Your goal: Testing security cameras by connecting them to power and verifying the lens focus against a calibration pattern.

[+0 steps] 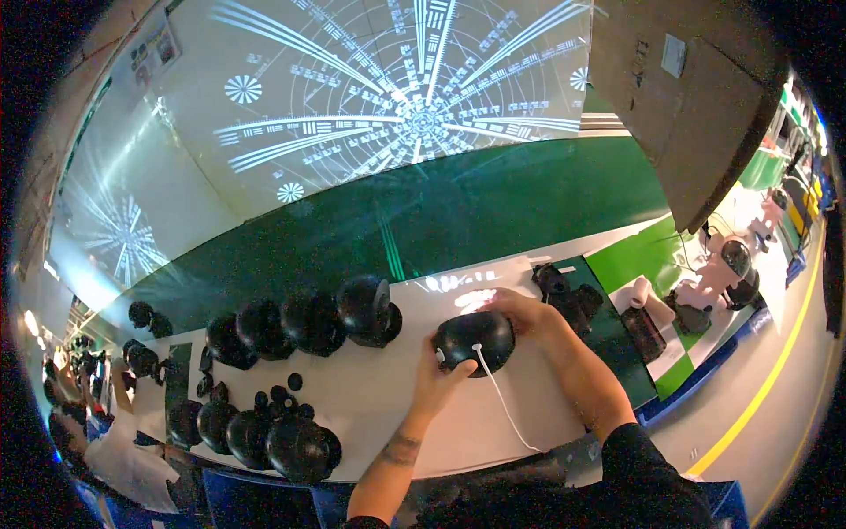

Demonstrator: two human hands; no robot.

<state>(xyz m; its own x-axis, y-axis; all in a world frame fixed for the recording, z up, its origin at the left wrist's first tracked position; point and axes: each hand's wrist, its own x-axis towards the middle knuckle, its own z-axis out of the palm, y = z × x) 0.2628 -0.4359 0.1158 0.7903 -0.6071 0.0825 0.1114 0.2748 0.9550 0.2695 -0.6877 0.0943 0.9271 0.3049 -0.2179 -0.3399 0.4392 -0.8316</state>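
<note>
A black, rounded projector-like device (476, 339) with a white cable (502, 398) plugged into its near side is held between my two hands over the white tabletop. My left hand (441, 377) grips its left and near side, with the thumb lying toward the cable plug. At its far right side, my right hand (522, 313) has its fingers curled around the front edge. Bright light falls on those fingertips, and the front of the device is hidden from view.
Black rounded housings stand in a back row (308, 322) and a front row (256, 438) at left, with small round black parts (284, 401) between. Black parts (564, 295) lie at right. A cardboard box (679, 97) hangs over the upper right. A lit test pattern (423, 123) covers the far wall.
</note>
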